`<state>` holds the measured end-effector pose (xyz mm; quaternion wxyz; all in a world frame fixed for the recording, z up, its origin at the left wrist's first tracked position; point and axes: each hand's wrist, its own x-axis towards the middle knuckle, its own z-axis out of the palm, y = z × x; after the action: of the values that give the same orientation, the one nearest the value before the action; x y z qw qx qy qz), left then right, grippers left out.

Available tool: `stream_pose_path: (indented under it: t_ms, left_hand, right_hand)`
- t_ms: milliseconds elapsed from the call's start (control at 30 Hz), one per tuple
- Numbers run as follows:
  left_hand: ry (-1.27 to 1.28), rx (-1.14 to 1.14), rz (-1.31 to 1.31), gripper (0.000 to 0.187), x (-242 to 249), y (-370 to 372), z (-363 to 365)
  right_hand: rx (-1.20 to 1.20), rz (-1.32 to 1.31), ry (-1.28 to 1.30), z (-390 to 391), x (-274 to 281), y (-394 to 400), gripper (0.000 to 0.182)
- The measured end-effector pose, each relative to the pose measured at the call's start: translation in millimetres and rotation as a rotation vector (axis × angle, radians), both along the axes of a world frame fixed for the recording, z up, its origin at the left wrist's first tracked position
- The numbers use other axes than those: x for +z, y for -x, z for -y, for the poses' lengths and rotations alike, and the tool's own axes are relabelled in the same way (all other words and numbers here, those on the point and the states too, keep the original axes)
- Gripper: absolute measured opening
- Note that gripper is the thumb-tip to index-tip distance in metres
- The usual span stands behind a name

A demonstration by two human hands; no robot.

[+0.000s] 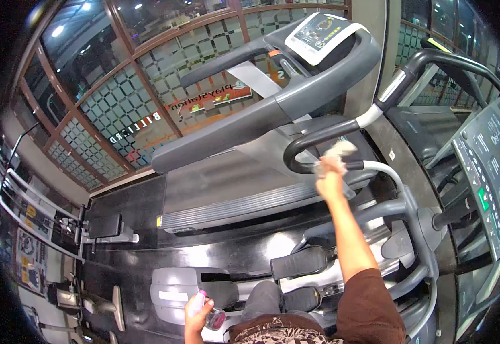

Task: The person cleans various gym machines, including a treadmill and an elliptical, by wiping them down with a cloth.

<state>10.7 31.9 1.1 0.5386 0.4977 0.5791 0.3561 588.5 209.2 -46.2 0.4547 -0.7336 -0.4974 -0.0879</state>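
Note:
My right hand (331, 179) is closed around a whitish cloth (341, 150), which is slightly blurred. The cloth is against or just beside the curved black handlebar (295, 150) of an elliptical trainer; exact contact is hard to tell. Low in the view, my left hand (195, 314) grips a small clear bottle (216, 320) with a pink top. Part of that bottle is hidden by my fingers. Beneath my body are the trainer's black foot pedals (299, 262), and its grey rear housing (172, 286) lies beyond my left hand.
A treadmill (221, 135) with a display console (324, 35) stands in front, near brown-framed windows (104, 86). The trainer's own console (486, 172) is at the right. A weight bench (105, 226) and racks (35, 200) occupy the left. Black flooring (204, 252) runs between machines.

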Motion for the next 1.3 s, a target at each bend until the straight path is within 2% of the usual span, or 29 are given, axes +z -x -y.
stream_pose_path:
  t_ms: [33,67,100,167,233,300,367,433,467,533,567,633,700,733,833,867,900,933,967,1000,1033,1067,1100,1167,1200,1233,1267,1300]
  left_hand:
    - [-0.009,-0.02,-0.015,0.021,1,-4,-3]
    - [-0.026,-0.041,0.005,0.021,5,-13,-6]
    - [-0.043,-0.059,0.024,0.02,12,-25,-8]
    - [-0.051,-0.085,0.041,0.019,20,-35,-11]
    - [-0.033,-0.099,0.045,0.019,24,-40,-15]
    - [-0.036,-0.094,0.064,0.018,30,-43,-15]
    - [-0.036,-0.102,0.047,0.017,28,-45,-14]
    - [-0.046,-0.128,-0.012,0.016,24,-43,-14]
    - [-0.037,-0.121,-0.029,0.016,24,-44,-14]
    - [-0.014,-0.1,-0.058,0.017,28,-47,-8]
    - [-0.008,-0.088,-0.039,0.017,30,-48,-4]
    - [-0.001,-0.067,0.007,0.017,30,-54,-1]
    - [0.029,-0.06,0.021,0.017,18,-55,0]
    - [0.039,-0.063,0.028,0.018,14,-56,-3]
    - [0.099,-0.336,-0.507,0.045,32,-70,-20]
    - [0.002,-0.408,-0.72,0.049,43,-83,-23]
    - [-0.007,-0.323,-0.489,0.037,41,-83,-24]
    - [-0.01,-0.238,-0.259,0.027,35,-80,-21]
    - [-0.011,-0.15,-0.027,0.018,31,-78,-19]
    - [-0.028,-0.161,0.011,0.019,25,-76,-20]
    - [-0.044,-0.173,0.048,0.019,17,-74,-23]
    - [-0.063,-0.187,0.085,0.02,13,-73,-27]
    - [-0.061,-0.213,0.058,0.021,13,-74,-30]
    - [-0.056,-0.264,0.008,0.024,16,-81,-35]
    - [-0.145,-0.35,0.03,0.029,21,-88,-41]
    - [-0.136,-0.349,0.028,0.025,24,-97,-46]
    - [-0.126,-0.343,0.027,0.021,27,-105,-50]
    - [-0.112,-0.342,0.02,0.018,30,-109,-51]
  right_hand:
    - [0.053,0.068,-0.041,1,3,20,0.061]
    - [0.169,-0.015,0.004,7,15,35,0.057]
    - [0.166,0.046,-0.105,9,16,43,0.049]
    - [0.236,-0.049,-0.029,26,26,31,0.045]
    - [0.22,-0.3,0.085,53,70,7,0.045]
    - [0.028,-0.422,-0.122,63,80,-38,0.042]
    - [-0.203,-0.431,-0.288,68,92,-68,0.036]
    - [-0.316,-0.145,-0.293,63,77,-95,0.035]
    - [-0.216,-0.072,-0.111,70,72,-98,0.045]
    - [-0.137,-0.113,-0.004,48,25,-98,0.065]
    - [-0.285,0.069,0.116,44,5,-73,0.069]
    - [-0.178,-0.037,-0.049,26,-18,-47,0.07]
    - [-0.059,-0.014,0.06,33,8,7,0.068]
    - [0.041,-0.067,0.031,32,5,26,0.065]
    - [0.274,-0.29,0.02,45,14,30,0.054]
    - [0.343,-0.373,0.027,52,26,26,0.051]
    - [0.201,-0.414,0.007,63,53,21,0.041]
    - [0.173,-0.151,-0.131,63,46,-10,0.036]
    - [0.046,-0.548,-0.167,65,56,-25,0.028]
    - [-0.117,-0.633,-0.075,70,74,-48,0.027]
    - [-0.145,-0.474,-0.284,66,64,-76,0.029]
    - [-0.242,-0.409,-0.263,66,71,-89,0.031]
    - [-0.167,-0.306,-0.241,65,54,-109,0.035]
    - [-0.25,0.093,0.19,48,3,-129,0.044]
    - [-0.297,0.128,0.132,44,3,-107,0.052]
    - [-0.287,0.209,0.099,36,9,-89,0.05]
    - [-0.076,0.025,-0.127,28,2,-75,0.044]
    - [0.018,0.027,-0.032,23,19,-42,0.041]
